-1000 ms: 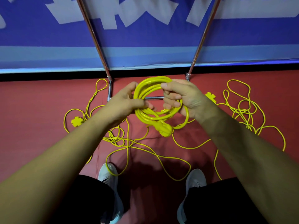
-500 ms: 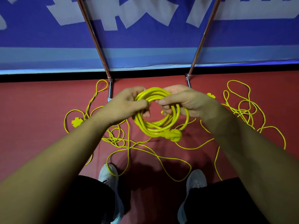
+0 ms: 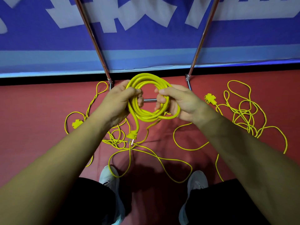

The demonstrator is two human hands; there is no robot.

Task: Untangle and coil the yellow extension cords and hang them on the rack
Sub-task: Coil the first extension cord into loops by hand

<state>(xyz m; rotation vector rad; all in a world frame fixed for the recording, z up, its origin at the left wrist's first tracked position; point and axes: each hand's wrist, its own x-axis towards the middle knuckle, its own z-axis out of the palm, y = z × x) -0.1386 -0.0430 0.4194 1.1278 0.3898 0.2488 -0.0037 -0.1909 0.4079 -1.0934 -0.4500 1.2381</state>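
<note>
A coil of thick yellow cord [image 3: 146, 82] hangs between my hands above the red floor. My left hand [image 3: 118, 103] grips its left side, and my right hand [image 3: 177, 101] grips its right side with fingers curled through the loop. The coil's plug [image 3: 131, 136] dangles below on a short tail. Thin yellow cords lie tangled on the floor: one bunch [image 3: 116, 138] at my left with a socket block [image 3: 76, 124], another bunch [image 3: 245, 114] at my right with a socket block [image 3: 209, 98]. The rack's two metal poles [image 3: 90, 38] rise behind the coil.
The rack's base crossbar [image 3: 150, 99] lies on the floor behind the coil. A blue banner wall [image 3: 146, 30] closes off the back. My two white shoes [image 3: 108, 176] stand among loose cord loops [image 3: 162, 161] on the red floor [image 3: 32, 119].
The coil has turned in my hands and opened into a rounder loop. Its plug, which hung tight at the coil's bottom, has dropped free on a tail to the lower left.
</note>
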